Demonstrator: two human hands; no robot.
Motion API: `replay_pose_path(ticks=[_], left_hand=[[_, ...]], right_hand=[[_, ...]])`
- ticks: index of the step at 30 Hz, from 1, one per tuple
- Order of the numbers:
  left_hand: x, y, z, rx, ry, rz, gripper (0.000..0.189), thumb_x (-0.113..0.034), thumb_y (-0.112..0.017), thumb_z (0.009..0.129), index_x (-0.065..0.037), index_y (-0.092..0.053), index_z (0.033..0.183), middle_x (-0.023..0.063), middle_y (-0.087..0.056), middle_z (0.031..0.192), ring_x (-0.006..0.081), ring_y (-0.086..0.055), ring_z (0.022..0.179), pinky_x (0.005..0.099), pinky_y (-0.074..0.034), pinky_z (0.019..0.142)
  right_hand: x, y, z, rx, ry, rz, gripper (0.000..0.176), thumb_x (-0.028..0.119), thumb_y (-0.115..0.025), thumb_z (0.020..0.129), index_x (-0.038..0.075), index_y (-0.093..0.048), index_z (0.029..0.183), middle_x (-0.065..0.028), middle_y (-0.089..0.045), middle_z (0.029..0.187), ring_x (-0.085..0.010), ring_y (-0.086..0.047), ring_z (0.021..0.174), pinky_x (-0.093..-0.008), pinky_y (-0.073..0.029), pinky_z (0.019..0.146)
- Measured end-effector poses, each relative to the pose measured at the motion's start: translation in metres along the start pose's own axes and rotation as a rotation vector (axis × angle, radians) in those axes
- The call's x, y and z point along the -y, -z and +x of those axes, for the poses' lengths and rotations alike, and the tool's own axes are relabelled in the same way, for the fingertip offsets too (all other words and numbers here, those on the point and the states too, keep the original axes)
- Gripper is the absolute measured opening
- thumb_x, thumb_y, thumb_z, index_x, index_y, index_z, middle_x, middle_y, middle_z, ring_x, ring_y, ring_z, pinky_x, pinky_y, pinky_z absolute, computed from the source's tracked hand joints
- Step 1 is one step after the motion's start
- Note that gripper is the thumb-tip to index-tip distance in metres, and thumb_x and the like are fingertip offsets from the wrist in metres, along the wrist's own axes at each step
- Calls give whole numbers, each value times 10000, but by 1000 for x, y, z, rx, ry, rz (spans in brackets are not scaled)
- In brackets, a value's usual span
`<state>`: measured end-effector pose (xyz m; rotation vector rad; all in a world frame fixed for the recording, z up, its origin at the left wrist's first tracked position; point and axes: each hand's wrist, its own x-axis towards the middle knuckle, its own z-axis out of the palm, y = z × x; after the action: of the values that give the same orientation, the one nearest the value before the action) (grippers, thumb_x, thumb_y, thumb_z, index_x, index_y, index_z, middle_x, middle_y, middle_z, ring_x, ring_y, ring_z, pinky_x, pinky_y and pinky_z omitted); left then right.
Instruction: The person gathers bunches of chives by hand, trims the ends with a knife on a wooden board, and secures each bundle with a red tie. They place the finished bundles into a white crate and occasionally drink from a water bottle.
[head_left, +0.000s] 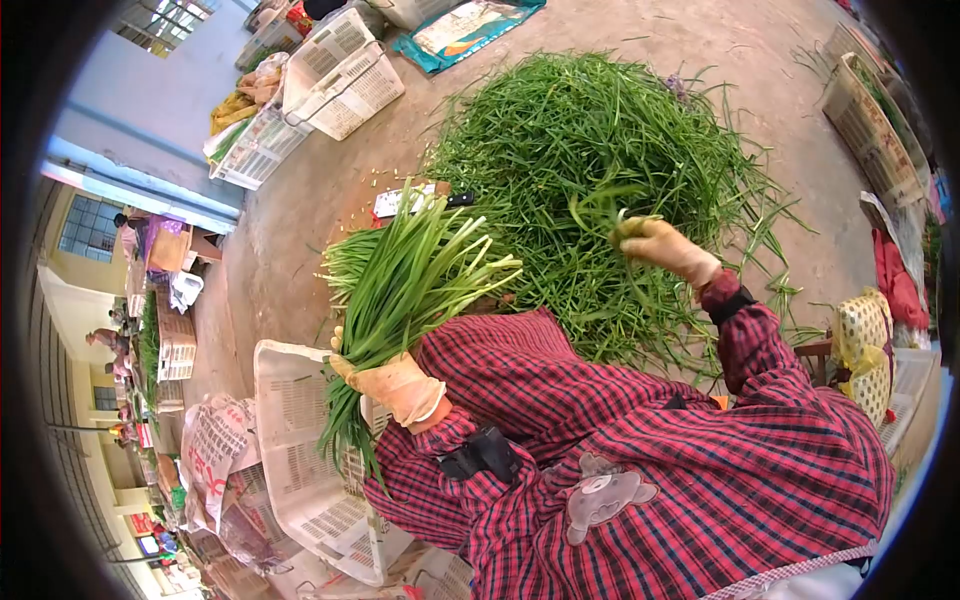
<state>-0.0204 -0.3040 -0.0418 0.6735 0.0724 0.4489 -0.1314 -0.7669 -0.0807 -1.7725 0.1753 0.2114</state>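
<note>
Many smooth, slender stalks (415,280) clamped in left gloved grip (392,386); right grip (660,247) pinching blurred leaf wisps (603,206).

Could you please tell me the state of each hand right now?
Left hand: closed around a bunch of green stalks.
Right hand: curled, but whether it grips the blurred leaves beside it cannot be told.

Right hand (660,245) had open air over the heap of greens (590,150); beyond the heap's right edge, bare floor (790,150) gave further passage. Left hand (395,385) was boxed in: white crate (300,440) just beside it, plaid garment (490,350) opposite. Held bunch of stalks (395,295) blocked the direct line to the black-handled knife (460,200). 1 floor lane ran between heap and upper-left crate (350,105).
</note>
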Motion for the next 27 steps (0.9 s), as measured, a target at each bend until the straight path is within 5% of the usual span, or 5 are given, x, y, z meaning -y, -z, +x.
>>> replay_pose_path(ticks=[3, 10, 18, 24, 27], left_hand=[[0, -9, -6, 55, 19, -107, 381, -83, -645, 974, 45, -525, 1312, 164, -657, 1224, 270, -664, 1098, 400, -536, 1016], [0, -58, -37, -64, -40, 40, 540, -112, -745, 919, 37, -495, 1374, 168, -634, 1310, 286, -639, 1181, 402, -521, 1034], [-24, -32, -26, 157, -764, 1467, 470, -196, -774, 887, 4, -634, 1289, 239, -633, 1268, 392, -604, 1182, 466, -486, 1022], [-24, -24, -16, 239, -876, 1849, 495, -262, -741, 905, 15, -634, 1301, 254, -640, 1249, 423, -607, 1143, 498, -472, 1003], [-10, -38, -29, 291, -677, 1335, 520, -305, -742, 903, 16, -639, 1299, 244, -651, 1246, 432, -601, 1155, 506, -462, 1011]], right_hand=[[7, -34, 12, -251, 473, -628, 496, 189, -701, 936, 56, -599, 1403, -172, -626, 1359, -246, -666, 1163, -370, -539, 998], [106, -120, 22, -84, 704, -352, 476, 324, -710, 955, 111, -633, 1375, -178, -698, 1210, -342, -703, 1034, -395, -568, 908], [63, -73, 10, -172, 429, -295, 278, 324, -672, 977, 159, -738, 1191, -129, -751, 982, -310, -733, 871, -397, -584, 777], [-27, -17, 22, -316, 286, -831, 437, 365, -644, 984, 156, -654, 1367, -168, -682, 1305, -324, -629, 1249, -410, -510, 1052], [49, -54, 25, 12, 324, -176, 454, 222, -623, 1019, 115, -569, 1457, -112, -585, 1472, -229, -583, 1321, -361, -469, 1104]])
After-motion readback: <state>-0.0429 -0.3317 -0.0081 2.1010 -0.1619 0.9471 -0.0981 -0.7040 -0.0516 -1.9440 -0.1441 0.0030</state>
